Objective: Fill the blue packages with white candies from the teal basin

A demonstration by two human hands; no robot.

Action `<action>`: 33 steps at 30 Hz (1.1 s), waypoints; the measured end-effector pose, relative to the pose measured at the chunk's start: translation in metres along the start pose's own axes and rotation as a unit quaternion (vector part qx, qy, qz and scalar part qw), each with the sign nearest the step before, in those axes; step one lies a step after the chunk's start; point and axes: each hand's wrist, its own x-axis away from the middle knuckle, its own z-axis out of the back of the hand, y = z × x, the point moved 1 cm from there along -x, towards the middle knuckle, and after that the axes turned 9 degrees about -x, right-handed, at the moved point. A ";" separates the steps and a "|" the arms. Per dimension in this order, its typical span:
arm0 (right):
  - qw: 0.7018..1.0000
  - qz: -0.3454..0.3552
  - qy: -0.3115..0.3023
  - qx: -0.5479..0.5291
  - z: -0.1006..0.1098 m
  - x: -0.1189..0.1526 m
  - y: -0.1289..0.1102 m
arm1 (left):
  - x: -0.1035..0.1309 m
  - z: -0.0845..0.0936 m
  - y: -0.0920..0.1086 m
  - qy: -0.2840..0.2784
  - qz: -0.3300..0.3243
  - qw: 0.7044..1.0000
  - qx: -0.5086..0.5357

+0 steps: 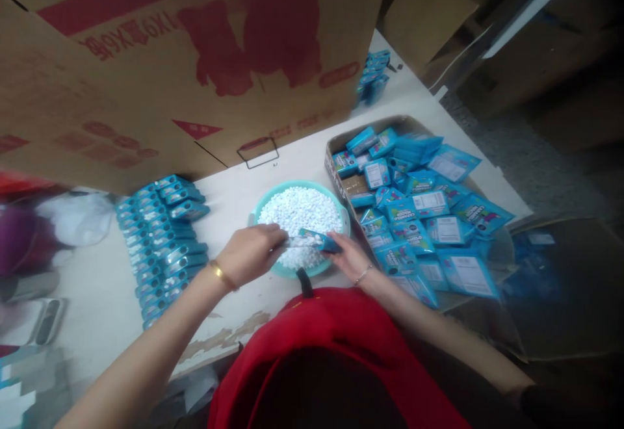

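My right hand grips a small blue candy packet over a mint-green basin. Its open end faces left. Heaped in the basin are small white pellets. From the left, my left hand is closed on a narrow, pale, scoop-like tool carrying white pellets. The tool's tip reaches the packet's mouth; blur hides whether it is inside. Blue printed packets fill an open cardboard box just right of the basin.
Rows of blue packets stand at the table's left, with more packets at the far end. A large carton with red print forms a wall behind. A plastic bag and a grey-white device lie far left.
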 end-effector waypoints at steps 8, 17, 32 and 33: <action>1.000 0.004 0.004 0.008 0.006 -0.003 0.000 | 0.008 0.031 0.038 0.020 0.009 0.998 -0.062; 0.999 0.018 0.034 0.000 0.028 0.004 -0.020 | -0.011 -0.129 -0.054 0.000 0.182 0.983 0.013; 1.000 0.001 0.031 -0.004 0.032 0.004 -0.016 | -0.005 -0.142 -0.050 0.127 0.125 0.947 0.267; 0.999 0.002 0.032 -0.007 0.031 0.003 -0.015 | 0.000 -0.129 -0.050 0.133 0.110 0.950 0.260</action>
